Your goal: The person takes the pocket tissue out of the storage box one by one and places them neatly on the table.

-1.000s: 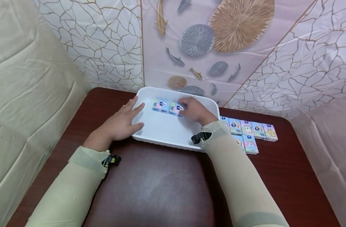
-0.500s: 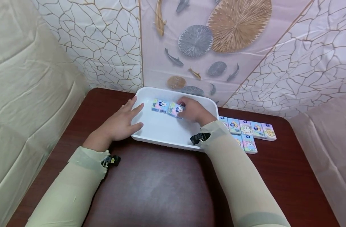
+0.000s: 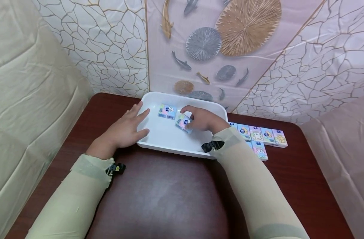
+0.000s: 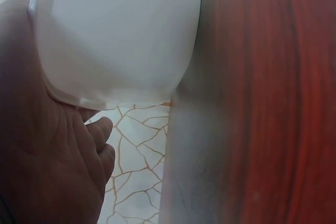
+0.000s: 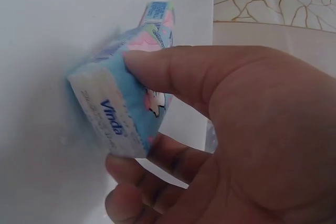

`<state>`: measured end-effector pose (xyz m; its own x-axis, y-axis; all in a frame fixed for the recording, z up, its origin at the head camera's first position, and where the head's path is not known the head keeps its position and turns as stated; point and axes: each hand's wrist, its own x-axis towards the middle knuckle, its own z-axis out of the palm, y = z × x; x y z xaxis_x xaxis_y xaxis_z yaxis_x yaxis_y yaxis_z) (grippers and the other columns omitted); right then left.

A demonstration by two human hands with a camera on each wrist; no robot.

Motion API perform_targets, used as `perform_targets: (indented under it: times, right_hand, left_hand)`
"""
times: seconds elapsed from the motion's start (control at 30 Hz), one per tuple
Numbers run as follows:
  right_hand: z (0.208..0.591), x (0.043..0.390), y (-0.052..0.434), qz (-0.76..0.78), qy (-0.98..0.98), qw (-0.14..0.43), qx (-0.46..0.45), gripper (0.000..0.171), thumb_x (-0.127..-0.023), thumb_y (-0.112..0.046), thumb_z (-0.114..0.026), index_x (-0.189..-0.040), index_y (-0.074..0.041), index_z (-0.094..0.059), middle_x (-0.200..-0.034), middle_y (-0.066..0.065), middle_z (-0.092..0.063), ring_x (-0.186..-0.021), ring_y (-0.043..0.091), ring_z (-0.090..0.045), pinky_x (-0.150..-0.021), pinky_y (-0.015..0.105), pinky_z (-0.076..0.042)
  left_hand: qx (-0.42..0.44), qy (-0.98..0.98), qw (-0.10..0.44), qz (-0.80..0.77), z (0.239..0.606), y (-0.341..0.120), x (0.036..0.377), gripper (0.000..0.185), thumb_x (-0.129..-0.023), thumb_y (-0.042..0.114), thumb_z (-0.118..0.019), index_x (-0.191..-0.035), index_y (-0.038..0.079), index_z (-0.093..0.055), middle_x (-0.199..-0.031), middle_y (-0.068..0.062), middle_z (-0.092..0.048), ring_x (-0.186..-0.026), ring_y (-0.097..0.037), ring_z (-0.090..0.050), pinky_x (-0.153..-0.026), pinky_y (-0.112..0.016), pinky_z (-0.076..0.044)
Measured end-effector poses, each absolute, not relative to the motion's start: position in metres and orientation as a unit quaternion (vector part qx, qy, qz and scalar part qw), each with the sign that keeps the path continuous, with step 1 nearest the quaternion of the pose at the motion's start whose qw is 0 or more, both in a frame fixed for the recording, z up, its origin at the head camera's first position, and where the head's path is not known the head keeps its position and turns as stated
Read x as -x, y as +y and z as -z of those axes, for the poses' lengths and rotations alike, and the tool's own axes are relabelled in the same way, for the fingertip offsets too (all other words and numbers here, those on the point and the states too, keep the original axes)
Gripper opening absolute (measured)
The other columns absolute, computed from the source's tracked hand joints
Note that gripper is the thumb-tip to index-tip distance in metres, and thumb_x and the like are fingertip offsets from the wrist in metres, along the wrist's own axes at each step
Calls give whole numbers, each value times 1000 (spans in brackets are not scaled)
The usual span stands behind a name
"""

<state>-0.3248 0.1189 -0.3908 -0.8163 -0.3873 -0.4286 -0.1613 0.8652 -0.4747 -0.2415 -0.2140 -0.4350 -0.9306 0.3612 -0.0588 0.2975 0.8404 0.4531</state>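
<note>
My right hand (image 3: 201, 119) pinches a small tissue pack (image 3: 183, 122) between thumb and fingers, inside the white tray (image 3: 167, 137). In the right wrist view that tissue pack (image 5: 113, 103) is blue and pink with "Vinda" on its white side, and it sits tilted in the grip. A second tissue pack (image 3: 167, 112) lies flat in the tray to its left, near the back wall. My left hand (image 3: 125, 129) rests at the tray's left rim with fingers spread and straight. The left wrist view shows the palm (image 4: 52, 150) against the tray's outer edge.
Several more tissue packs (image 3: 256, 133) lie in two rows on the dark red table (image 3: 301, 176), right of the tray, partly behind the right forearm. A patterned cloth wall (image 3: 116, 49) rises right behind the tray. Beige cloth (image 3: 29, 99) hangs along the left side.
My right hand has drawn its tissue pack away from the other pack, toward me, and turned it a little. The left hand stays at the tray's rim.
</note>
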Motion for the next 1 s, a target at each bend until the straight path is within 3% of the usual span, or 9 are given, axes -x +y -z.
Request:
perform_targets:
  times: [0.27, 0.53, 0.73, 1.0]
  right_hand:
    - [379, 315, 132, 209, 931, 246, 170, 65, -104, -29, -80, -162, -32, -51, -147, 17, -65, -130, 31, -63, -118, 53, -51]
    - [352, 309, 151, 212, 940, 217, 153, 66, -104, -32, -81, -163, -34, -51, -148, 16, -64, -123, 36, -66, -104, 56, -57]
    - [330, 301, 167, 234, 941, 201, 137, 63, -105, -29, -79, -162, -32, -50, -146, 18, -62, -123, 38, -64, -104, 56, -57]
    - [332, 287, 190, 249, 941, 194, 124, 61, -105, -27, -80, -160, -30, -53, -143, 19, -64, -123, 38, -65, -101, 53, -59]
  left_hand:
    - [-174, 957, 70, -220, 435, -214, 242, 84, -111, 48, -58, -182, 21, -21, -192, -4, 6, -179, -37, 2, -144, -62, -11]
    - [-177, 955, 70, -225, 434, -213, 241, 83, -112, 48, -56, -182, 21, -21, -192, -6, 6, -179, -38, 2, -144, -63, -10]
    - [-170, 956, 75, -226, 433, -212, 239, 83, -112, 48, -56, -182, 23, -20, -192, -3, 7, -179, -36, 3, -144, -62, -10]
    - [-168, 956, 75, -227, 433, -213, 238, 83, -112, 48, -56, -182, 23, -20, -192, -2, 8, -179, -37, 3, -143, -63, -11]
